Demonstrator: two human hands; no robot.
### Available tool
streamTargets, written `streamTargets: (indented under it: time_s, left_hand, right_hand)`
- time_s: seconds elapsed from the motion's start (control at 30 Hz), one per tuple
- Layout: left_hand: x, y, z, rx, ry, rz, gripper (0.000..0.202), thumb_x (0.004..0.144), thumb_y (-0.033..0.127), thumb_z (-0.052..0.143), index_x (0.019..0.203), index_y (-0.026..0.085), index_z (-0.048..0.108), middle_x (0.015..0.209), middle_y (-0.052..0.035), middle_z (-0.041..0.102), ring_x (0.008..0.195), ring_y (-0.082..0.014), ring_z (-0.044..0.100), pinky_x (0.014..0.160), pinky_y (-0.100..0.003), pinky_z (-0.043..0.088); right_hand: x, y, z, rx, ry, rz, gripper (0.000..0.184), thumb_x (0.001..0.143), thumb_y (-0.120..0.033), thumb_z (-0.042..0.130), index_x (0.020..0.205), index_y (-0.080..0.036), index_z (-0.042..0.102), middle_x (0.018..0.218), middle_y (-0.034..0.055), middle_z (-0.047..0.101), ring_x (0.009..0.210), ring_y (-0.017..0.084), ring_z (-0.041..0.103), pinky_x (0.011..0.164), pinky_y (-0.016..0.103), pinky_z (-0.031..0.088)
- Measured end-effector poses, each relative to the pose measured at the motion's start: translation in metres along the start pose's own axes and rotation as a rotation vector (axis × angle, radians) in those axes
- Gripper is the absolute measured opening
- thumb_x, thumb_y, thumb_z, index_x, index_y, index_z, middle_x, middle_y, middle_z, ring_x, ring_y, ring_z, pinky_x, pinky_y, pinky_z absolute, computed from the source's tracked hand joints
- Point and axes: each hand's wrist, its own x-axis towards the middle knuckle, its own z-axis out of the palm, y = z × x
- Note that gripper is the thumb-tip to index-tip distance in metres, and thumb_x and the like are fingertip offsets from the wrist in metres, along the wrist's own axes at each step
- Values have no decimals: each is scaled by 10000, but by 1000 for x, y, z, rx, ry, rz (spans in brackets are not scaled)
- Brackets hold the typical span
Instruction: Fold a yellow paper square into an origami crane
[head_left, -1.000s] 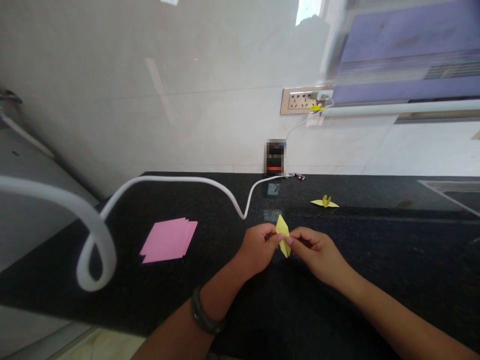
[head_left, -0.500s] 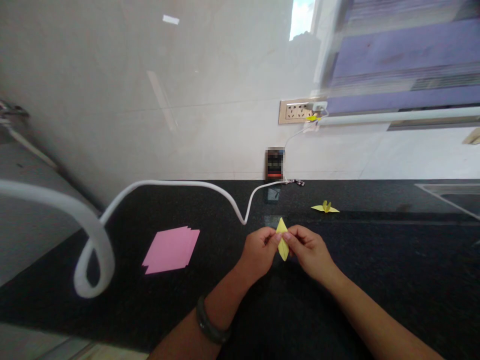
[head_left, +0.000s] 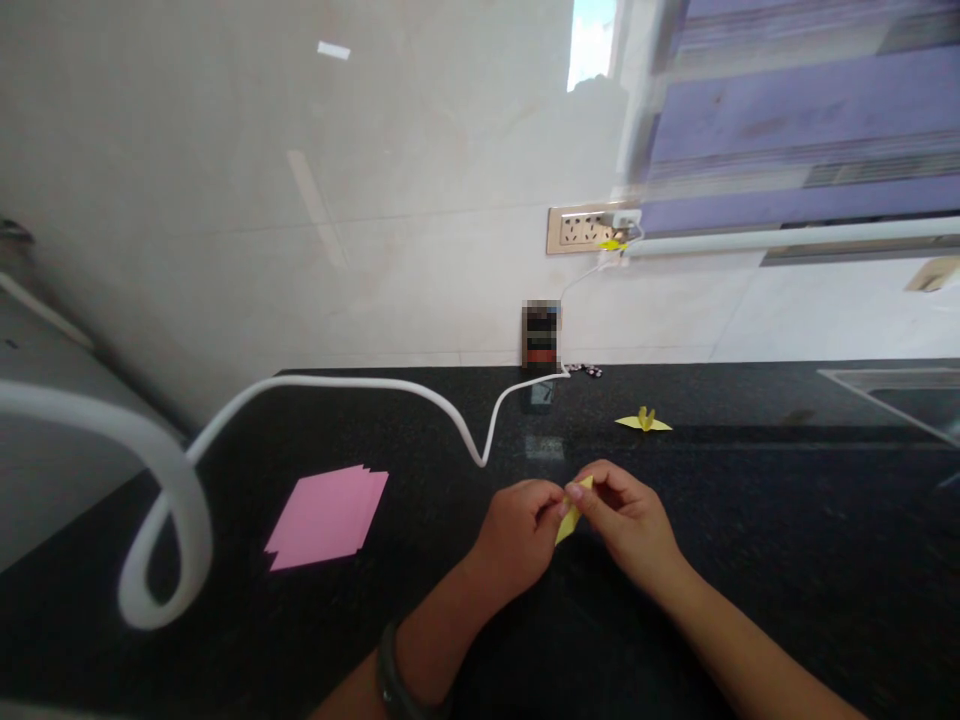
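Observation:
A folded piece of yellow paper [head_left: 568,523] is held between my two hands above the dark counter, tilted with its upper point leaning right. My left hand [head_left: 519,530] pinches its left side between thumb and fingers. My right hand [head_left: 626,512] grips its upper right part, the thumb lying across the front. The fingertips hide much of the paper's middle. Behind my right hand, a finished-looking yellow origami crane [head_left: 645,421] rests on the counter with its wings spread.
Pink paper sheets [head_left: 328,518] lie in a fanned stack at the left. A white cable [head_left: 405,386] loops across the left and back of the counter [head_left: 420,640]. A phone [head_left: 541,335] leans on the wall below a socket [head_left: 583,230]. A sink edge [head_left: 885,400] is at far right.
The yellow paper has turned from upright to slanting, its top towards the right. Both hands sit slightly lower in view, and the whole scene has shifted a little left and down.

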Motion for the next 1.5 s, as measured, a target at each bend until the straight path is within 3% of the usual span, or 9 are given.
streamTargets:
  time_s: [0.1, 0.2, 0.3, 0.4, 0.57, 1.03, 1.3, 1.37, 1.5]
  left_hand:
    - [-1, 1, 2, -41, -27, -47, 199, 780, 249, 422, 706, 146, 576, 642, -9, 545, 614, -104, 483, 578, -214, 361]
    - [1, -3, 7, -242, -45, -181, 174, 759, 265, 455, 750, 140, 576, 659, -16, 564, 593, -104, 497, 547, -210, 375]
    - [5, -7, 9, -491, -7, -322, 175, 741, 277, 482, 761, 123, 562, 639, -23, 573, 561, -102, 509, 538, -218, 396]
    - [7, -7, 7, -653, 54, -400, 171, 720, 275, 516, 752, 112, 556, 592, -13, 561, 524, -92, 503, 535, -222, 411]
    - [7, -8, 7, -684, 110, -384, 153, 699, 244, 551, 760, 104, 570, 623, -26, 581, 563, -99, 531, 565, -229, 428]
    - [6, -9, 9, -677, 128, -385, 161, 688, 241, 572, 781, 113, 606, 694, -46, 629, 625, -116, 566, 588, -228, 448]
    - [4, -3, 9, -635, 133, -350, 161, 698, 247, 560, 783, 120, 614, 708, -41, 642, 637, -122, 577, 585, -224, 458]
    - [3, -1, 9, -597, 110, -316, 178, 719, 254, 535, 807, 128, 623, 739, -46, 644, 665, -131, 582, 603, -235, 468]
    - [2, 1, 8, -604, 64, -277, 240, 764, 284, 475, 865, 127, 625, 781, -61, 640, 727, -148, 590, 640, -260, 480]
  right_hand:
    - [1, -1, -4, -53, -13, 7, 210, 765, -323, 515, 648, -154, 560, 624, 0, 513, 545, 102, 458, 505, 218, 377]
    - [2, 0, -6, -13, 41, 119, 272, 808, -378, 425, 791, -155, 581, 534, -22, 477, 458, 96, 427, 435, 213, 356]
    - [2, 1, -5, 33, 133, 158, 264, 796, -388, 443, 913, -170, 534, 647, -8, 520, 461, 89, 434, 420, 212, 365]
    - [0, 1, -3, -57, 104, 137, 192, 764, -356, 505, 799, -168, 532, 608, -18, 498, 468, 89, 428, 426, 207, 357]
    - [-5, 1, -1, -179, 20, 59, 137, 764, -307, 517, 733, -174, 530, 628, -2, 515, 549, 114, 472, 495, 226, 383]
    - [-6, 1, 0, -266, 14, -109, 61, 756, -246, 534, 743, -188, 546, 715, 16, 505, 590, 120, 489, 508, 235, 402]
    - [-8, 0, 0, -481, 45, -311, 60, 753, -204, 510, 749, -191, 568, 713, 29, 531, 597, 133, 509, 528, 254, 411]
    - [-8, -1, 1, -497, 73, -281, 69, 758, -203, 500, 721, -188, 557, 700, 28, 540, 602, 136, 514, 549, 258, 412]
    - [-9, 1, 3, -408, 132, -92, 81, 774, -244, 490, 739, -191, 541, 664, 17, 553, 580, 140, 523, 525, 250, 414]
